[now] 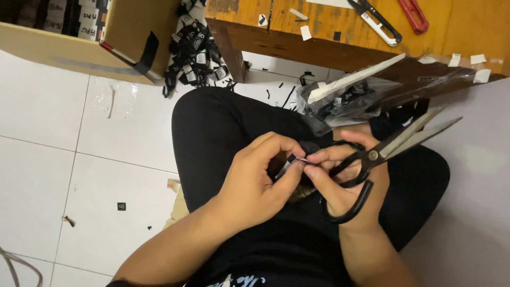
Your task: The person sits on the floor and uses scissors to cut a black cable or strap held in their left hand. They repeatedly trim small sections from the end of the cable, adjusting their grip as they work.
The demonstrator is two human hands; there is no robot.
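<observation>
White tiled floor [42,175] carries a cardboard box [79,37], a pile of black tags [194,50] and scattered black scraps [121,206].

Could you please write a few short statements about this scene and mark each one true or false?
1. The right hand carries black scissors. True.
2. The scissors' blades point at the cardboard box. False: they point away from it, up and right.
3. Both hands pinch a small item over the lap. True.
4. The left hand rests on the floor. False: it is raised at the item.
5. A red-handled tool lies on the wooden table. True.
</observation>
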